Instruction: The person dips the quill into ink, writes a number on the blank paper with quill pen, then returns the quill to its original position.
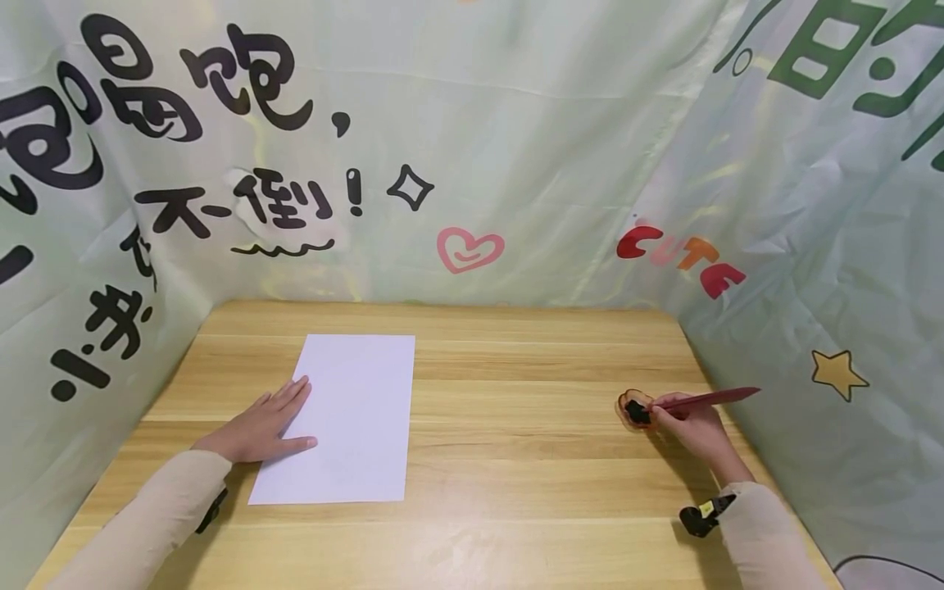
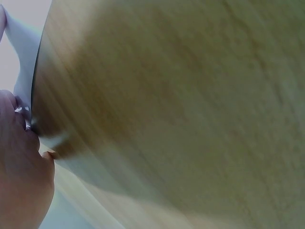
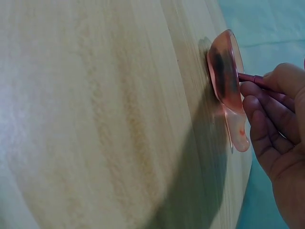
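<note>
My left hand (image 1: 258, 430) lies spread on the left edge of a blank white sheet of paper (image 1: 361, 418), fingertips and thumb over it. The left wrist view catches only part of that hand (image 2: 24, 167) and the paper's raised edge (image 2: 26, 52). At the right, my right hand (image 1: 693, 430) pinches a slim dark red paintbrush (image 1: 719, 397). Its lower end reaches into a small translucent orange-pink dish (image 3: 234, 125) with a short handle. Black ink (image 1: 637, 412) shows inside the dish. The brush tip is hidden behind the dish wall in the right wrist view.
The wooden table (image 1: 509, 459) carries the paper at left and the dish near its right edge. Pale printed cloth (image 1: 546, 156) hangs around the back and both sides. A black wrist camera (image 1: 704, 516) sits at my right cuff.
</note>
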`<act>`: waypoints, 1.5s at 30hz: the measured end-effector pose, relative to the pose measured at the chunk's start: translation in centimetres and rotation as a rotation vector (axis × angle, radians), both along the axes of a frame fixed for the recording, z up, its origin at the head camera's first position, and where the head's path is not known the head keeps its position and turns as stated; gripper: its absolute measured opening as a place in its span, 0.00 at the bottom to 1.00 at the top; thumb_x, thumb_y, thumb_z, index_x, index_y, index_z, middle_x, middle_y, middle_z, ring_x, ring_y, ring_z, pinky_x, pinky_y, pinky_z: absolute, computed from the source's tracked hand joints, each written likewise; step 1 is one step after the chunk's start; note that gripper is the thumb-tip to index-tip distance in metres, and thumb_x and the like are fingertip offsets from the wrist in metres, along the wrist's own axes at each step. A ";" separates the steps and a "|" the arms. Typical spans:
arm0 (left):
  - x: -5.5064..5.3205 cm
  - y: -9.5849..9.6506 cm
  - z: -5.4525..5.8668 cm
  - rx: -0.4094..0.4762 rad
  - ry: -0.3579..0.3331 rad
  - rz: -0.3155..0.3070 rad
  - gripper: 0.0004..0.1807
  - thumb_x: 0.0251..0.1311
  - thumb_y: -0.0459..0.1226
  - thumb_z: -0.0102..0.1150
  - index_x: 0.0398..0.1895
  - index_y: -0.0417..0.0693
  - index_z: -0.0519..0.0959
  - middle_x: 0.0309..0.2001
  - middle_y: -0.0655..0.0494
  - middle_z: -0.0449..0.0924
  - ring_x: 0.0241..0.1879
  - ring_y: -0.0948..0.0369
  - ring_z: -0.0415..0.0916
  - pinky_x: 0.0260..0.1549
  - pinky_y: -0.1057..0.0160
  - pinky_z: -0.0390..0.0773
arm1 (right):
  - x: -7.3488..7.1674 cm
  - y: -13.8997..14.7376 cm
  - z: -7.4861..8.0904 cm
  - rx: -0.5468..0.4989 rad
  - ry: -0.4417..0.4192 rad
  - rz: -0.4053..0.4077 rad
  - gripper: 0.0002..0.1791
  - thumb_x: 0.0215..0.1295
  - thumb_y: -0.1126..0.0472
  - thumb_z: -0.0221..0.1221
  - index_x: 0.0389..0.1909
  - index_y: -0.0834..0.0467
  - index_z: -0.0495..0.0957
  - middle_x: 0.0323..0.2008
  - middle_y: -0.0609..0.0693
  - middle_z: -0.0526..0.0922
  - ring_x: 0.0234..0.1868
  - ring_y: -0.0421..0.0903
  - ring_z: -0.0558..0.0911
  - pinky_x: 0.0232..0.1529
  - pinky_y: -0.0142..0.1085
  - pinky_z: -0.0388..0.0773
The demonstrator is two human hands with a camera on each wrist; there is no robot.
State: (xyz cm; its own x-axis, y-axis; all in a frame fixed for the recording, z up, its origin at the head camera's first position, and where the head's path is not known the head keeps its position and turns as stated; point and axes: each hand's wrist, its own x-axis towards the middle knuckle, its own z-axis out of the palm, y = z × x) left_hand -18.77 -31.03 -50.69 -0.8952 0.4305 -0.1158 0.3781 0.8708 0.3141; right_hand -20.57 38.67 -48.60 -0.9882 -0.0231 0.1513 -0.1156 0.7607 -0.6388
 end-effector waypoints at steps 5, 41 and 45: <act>0.0 0.0 0.0 0.002 -0.003 0.003 0.54 0.59 0.65 0.51 0.74 0.35 0.48 0.76 0.40 0.42 0.73 0.41 0.41 0.66 0.34 0.45 | 0.2 -0.3 0.4 -0.017 0.008 0.011 0.09 0.62 0.64 0.62 0.37 0.68 0.81 0.32 0.58 0.84 0.26 0.28 0.73 0.24 0.28 0.72; -0.1 0.1 -0.1 -0.003 -0.006 0.013 0.56 0.57 0.66 0.52 0.74 0.35 0.48 0.76 0.40 0.42 0.74 0.41 0.41 0.66 0.34 0.45 | 0.4 0.1 0.8 0.016 -0.074 0.006 0.15 0.63 0.58 0.63 0.43 0.66 0.83 0.39 0.61 0.86 0.34 0.21 0.74 0.35 0.24 0.74; -0.1 0.1 -0.1 0.005 -0.009 0.016 0.56 0.57 0.66 0.52 0.74 0.35 0.48 0.76 0.40 0.42 0.73 0.41 0.41 0.66 0.34 0.44 | 0.4 0.0 1.0 0.019 -0.077 0.019 0.14 0.63 0.59 0.63 0.43 0.66 0.82 0.39 0.60 0.86 0.33 0.22 0.74 0.34 0.26 0.74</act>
